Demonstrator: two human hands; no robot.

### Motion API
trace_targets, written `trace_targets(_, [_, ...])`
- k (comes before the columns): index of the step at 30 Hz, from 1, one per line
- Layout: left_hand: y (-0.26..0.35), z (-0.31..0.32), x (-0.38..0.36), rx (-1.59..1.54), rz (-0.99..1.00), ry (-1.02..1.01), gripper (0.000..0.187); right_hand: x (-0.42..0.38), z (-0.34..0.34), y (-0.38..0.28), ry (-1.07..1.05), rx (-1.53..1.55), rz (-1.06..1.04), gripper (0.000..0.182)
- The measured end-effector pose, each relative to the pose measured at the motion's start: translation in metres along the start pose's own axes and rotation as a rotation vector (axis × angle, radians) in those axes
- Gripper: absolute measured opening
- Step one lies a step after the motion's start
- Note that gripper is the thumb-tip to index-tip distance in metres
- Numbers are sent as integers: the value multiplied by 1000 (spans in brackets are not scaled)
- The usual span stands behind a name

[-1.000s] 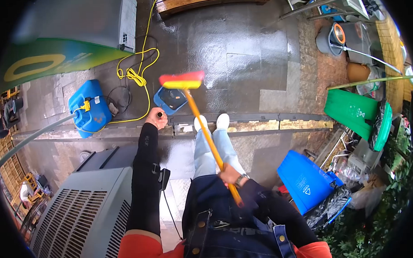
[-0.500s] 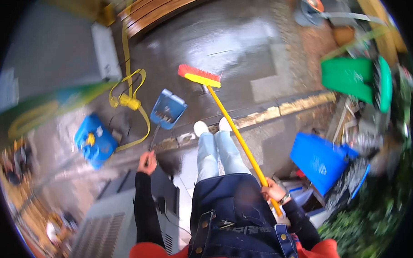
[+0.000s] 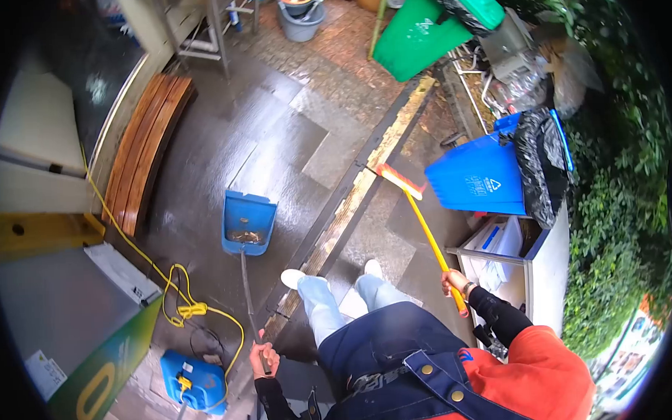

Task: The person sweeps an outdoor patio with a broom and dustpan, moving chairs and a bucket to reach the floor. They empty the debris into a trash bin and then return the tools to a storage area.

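Note:
My left hand (image 3: 264, 359) is closed round the grey handle of a blue dustpan (image 3: 249, 217), which lies on the wet paving with some debris in its pan. In my right hand (image 3: 456, 282) is the yellow stick of a broom (image 3: 428, 233), gripped near its end. The broom's red and yellow head is over the paving between the wooden strip (image 3: 343, 216) and a blue bin (image 3: 477, 177). My shoes are on either side of my view's lower middle, below the strip.
A green bin (image 3: 421, 35) and a grey bucket (image 3: 302, 22) are at the top. A wooden bench (image 3: 143, 154) stands left, with a yellow cable (image 3: 194, 310) and blue container (image 3: 194, 381) lower down. Bushes (image 3: 611, 237) line the right.
My view has turned toward the bins. The broom head has swung from the wet paving on the far side of the strip to the near side, by the blue bin.

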State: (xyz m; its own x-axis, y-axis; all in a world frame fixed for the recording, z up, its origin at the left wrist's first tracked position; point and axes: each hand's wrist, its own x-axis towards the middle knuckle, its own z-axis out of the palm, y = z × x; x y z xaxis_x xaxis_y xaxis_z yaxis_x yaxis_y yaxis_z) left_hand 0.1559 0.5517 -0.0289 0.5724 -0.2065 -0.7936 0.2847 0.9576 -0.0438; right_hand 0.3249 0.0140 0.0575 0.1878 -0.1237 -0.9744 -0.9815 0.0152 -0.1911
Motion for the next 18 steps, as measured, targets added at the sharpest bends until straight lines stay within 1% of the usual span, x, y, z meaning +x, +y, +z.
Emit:
trace_targets(1, [-6, 16, 5, 48, -1, -15, 40, -1, -16, 5, 7, 122, 57, 19])
trace_targets(3, [-22, 60, 9, 134, -2, -54, 42, 8, -53, 23, -1, 203, 148, 26])
trace_targets(5, [-42, 101, 14, 206, -17, -106, 44, 16, -94, 48, -11, 300, 157, 26])
trace_targets(6, [-55, 122, 16, 191, -43, -146, 45, 10, -106, 53, 18, 308, 174, 25])
trace_targets(7, [-67, 145, 15, 237, -52, -162, 46, 21, -132, 73, -22, 347, 197, 23])
trace_targets(10, [-110, 214, 8, 327, -77, -213, 48, 13, -175, 112, -17, 440, 223, 19])
trace_targets(12, [-143, 257, 0, 285, -135, -293, 49, 15, -204, 150, -102, 545, 256, 20])
trace_targets(15, [-194, 332, -19, 333, -213, -395, 50, 20, -233, 213, -170, 692, 262, 21])
trace_targets(16, [-212, 355, -25, 347, -238, -411, 51, 14, -233, 229, -143, 729, 244, 21])
trace_targets(17, [-227, 376, -28, 358, -287, -443, 52, 14, -236, 248, -216, 766, 207, 20])
trace_targets(18, [-245, 398, -33, 387, -312, -461, 53, 7, -235, 257, -221, 796, 187, 20])
